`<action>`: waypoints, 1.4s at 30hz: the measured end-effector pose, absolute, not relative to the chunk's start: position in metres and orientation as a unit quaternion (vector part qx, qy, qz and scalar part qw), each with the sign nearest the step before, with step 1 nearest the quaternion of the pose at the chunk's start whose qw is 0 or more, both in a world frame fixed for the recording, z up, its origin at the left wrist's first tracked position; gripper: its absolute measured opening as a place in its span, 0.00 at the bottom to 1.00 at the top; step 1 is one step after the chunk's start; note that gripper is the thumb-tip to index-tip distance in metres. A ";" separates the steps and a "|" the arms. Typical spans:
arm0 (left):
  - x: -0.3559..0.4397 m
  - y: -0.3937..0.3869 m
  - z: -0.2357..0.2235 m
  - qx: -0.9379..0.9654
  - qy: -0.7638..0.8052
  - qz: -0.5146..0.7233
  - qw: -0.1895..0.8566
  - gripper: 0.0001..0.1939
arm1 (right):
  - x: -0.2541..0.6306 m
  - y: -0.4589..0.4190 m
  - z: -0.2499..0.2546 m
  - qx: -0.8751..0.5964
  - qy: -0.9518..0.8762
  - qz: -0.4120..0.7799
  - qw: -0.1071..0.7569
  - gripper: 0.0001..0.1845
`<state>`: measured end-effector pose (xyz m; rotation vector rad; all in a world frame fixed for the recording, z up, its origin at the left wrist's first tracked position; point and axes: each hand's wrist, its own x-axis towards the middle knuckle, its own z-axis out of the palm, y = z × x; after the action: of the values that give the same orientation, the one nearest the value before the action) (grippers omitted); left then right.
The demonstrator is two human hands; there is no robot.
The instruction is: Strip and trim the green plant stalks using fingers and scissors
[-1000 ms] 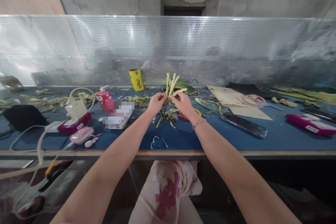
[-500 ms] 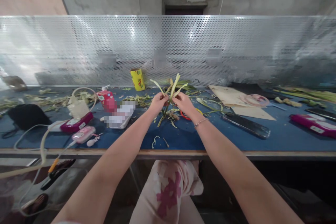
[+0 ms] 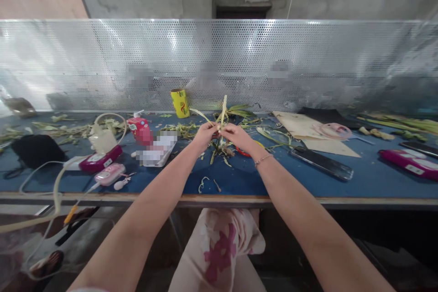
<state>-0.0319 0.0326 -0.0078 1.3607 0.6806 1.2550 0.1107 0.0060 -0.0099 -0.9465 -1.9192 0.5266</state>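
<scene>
Both my hands meet over the middle of the blue table (image 3: 239,178), pinching a small bundle of pale green leaf strips (image 3: 223,112) that stands upright between them. My left hand (image 3: 204,134) grips the bundle from the left with fingers closed. My right hand (image 3: 236,135), with a thin bracelet at the wrist, pinches it from the right. One strip bends off to the left. Cut leaf scraps (image 3: 221,150) lie under the hands, beside a red and yellow ring (image 3: 244,149).
A yellow roll (image 3: 180,102) stands at the back by the perforated metal screen (image 3: 219,61). Pink devices (image 3: 102,164), a red carton (image 3: 138,130) and cables lie to the left. A dark phone (image 3: 321,163), brown paper (image 3: 308,130) and a pink tape roll (image 3: 330,130) lie to the right.
The leaf strips have been drawn closer together, from a spread fan to a narrower upright bundle. My hands have moved slightly nearer each other.
</scene>
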 end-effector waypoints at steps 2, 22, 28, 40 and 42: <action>-0.032 0.032 -0.008 0.580 0.287 0.531 0.547 0.13 | 0.111 0.007 -0.011 -0.382 -0.780 0.205 0.450 0.13; -0.029 0.029 -0.006 0.636 0.250 0.500 0.532 0.19 | 0.111 0.008 -0.006 -0.416 -0.702 0.252 0.521 0.12; -0.028 0.031 -0.008 0.635 0.249 0.499 0.535 0.19 | 0.111 0.007 -0.006 -0.407 -0.703 0.234 0.535 0.13; -0.027 0.031 -0.009 0.665 0.220 0.500 0.509 0.23 | 0.112 0.008 -0.006 -0.352 -0.673 0.302 0.576 0.11; -0.027 0.032 -0.010 0.667 0.219 0.509 0.499 0.24 | 0.111 0.007 -0.005 -0.339 -0.664 0.321 0.584 0.10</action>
<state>-0.0269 0.0320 -0.0104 1.6127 0.5297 1.2312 0.1110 0.0069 -0.0048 -0.7922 -1.5497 0.7497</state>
